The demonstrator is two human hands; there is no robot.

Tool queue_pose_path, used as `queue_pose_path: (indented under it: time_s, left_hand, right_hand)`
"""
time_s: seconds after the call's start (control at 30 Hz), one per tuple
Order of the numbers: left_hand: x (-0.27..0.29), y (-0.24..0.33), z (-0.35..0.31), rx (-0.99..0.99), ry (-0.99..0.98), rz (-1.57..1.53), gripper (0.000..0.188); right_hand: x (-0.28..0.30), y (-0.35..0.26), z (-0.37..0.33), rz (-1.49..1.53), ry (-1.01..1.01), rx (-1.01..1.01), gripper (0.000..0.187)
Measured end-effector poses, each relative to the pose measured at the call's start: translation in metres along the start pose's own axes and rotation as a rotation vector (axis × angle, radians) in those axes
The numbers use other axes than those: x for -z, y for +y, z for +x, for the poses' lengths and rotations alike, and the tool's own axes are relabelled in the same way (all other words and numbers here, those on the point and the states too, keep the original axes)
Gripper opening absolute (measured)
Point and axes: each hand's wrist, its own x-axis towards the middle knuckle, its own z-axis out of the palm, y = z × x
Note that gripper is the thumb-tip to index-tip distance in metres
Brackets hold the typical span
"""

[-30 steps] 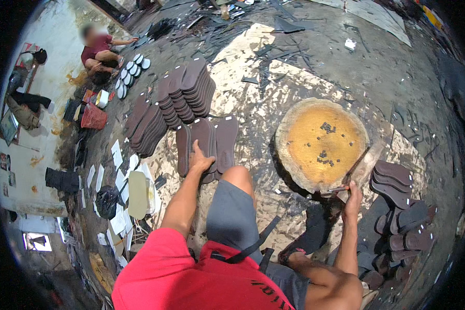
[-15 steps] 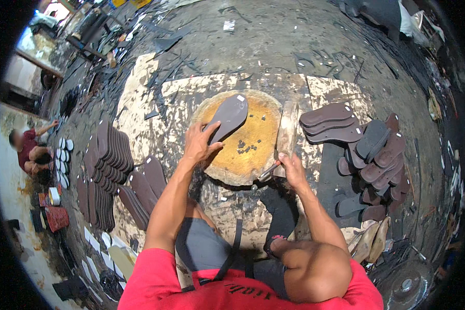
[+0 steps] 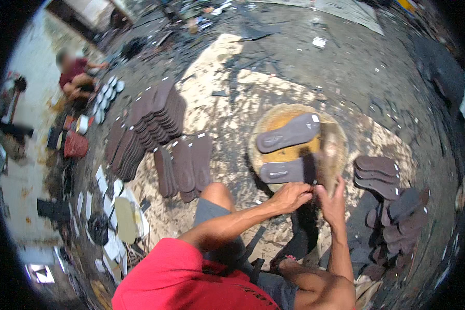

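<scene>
The wide fisheye camera rides on the seated worker's head, the left one of a side-by-side pair, and from over here I see it face down and forward past the bright red cloth shirt (image 3: 170,274). The left hand (image 3: 293,197) and right hand (image 3: 331,200) fall at close range, right of the middle, before the round, yellow-topped block (image 3: 287,154). Farther out, it takes in the dark grey floor (image 3: 341,62) and, far left, a crouching co-worker (image 3: 76,75) beside the pale, stained wall (image 3: 40,150), which bends toward the rim.
</scene>
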Motion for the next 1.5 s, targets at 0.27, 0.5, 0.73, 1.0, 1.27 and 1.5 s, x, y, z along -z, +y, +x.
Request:
queue_pose_path:
  time_s: [0.27, 0.5, 0.73, 1.0, 1.27, 1.5]
  left_hand:
    - [-0.034, 0.035, 0.009, 0.367, 0.338, -0.941, 0.031]
    - [0.0, -0.009, 0.049, 0.394, 0.583, -0.998, 0.023]
    - [0.005, -0.019, 0.089, 0.183, 0.362, -0.299, 0.025]
    - [0.0, -0.022, 0.098, 0.239, 0.375, -0.204, 0.029]
    - [-0.007, -0.023, 0.097, 0.131, 0.446, -0.157, 0.025]
    - [-0.017, -0.036, 0.093, -0.166, 0.494, 0.045, 0.016]
  right_hand:
    - [-0.012, 0.014, -0.024, 0.461, -0.002, -0.096, 0.047]
    - [0.006, 0.051, -0.035, 0.093, 0.081, -0.195, 0.051]
    - [0.021, 0.043, -0.051, 0.721, -0.122, -0.538, 0.045]
    - [0.034, 0.068, -0.052, 0.551, -0.22, -0.481, 0.055]
    - [0.089, -0.061, -0.009, 0.461, -0.184, -0.439, 0.051]
    - [0.09, -0.107, -0.013, 0.31, 0.243, 0.524, 0.058]
